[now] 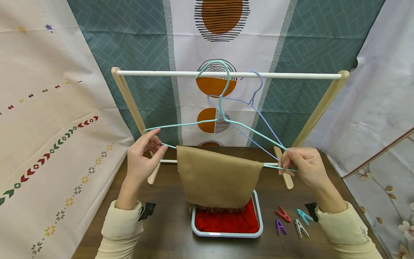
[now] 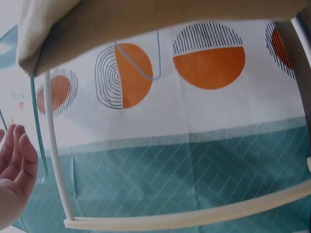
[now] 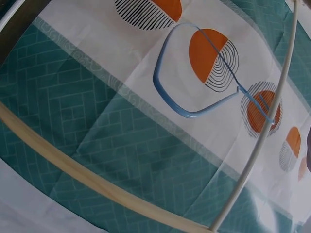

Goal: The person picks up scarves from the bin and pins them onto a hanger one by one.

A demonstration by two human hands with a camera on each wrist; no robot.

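Observation:
A mint-green wire hanger [image 1: 191, 124] stands at the rack's middle, its hook overlapping the white bar in the head view. Folded over its lower wire hangs a tan cloth [image 1: 220, 176] with a fringed bottom edge. At the hanger's left end, my left hand [image 1: 143, 153] holds the wire between thumb and fingers. My right hand [image 1: 300, 163] pinches the right corner. The left wrist view catches the left fingers [image 2: 19, 150] beside the green wire and the cloth's underside above. No right hand shows in the right wrist view.
A blue hanger [image 1: 266, 124] hangs behind on the rack's white bar [image 1: 145, 73]. Under the cloth, a white-rimmed tray [image 1: 226, 235] contains red fabric [image 1: 213, 221]. Several clothespins [image 1: 283, 214] lie to its right on the dark table [image 1: 171, 230]. Wooden posts [image 1: 129, 102] flank the rack.

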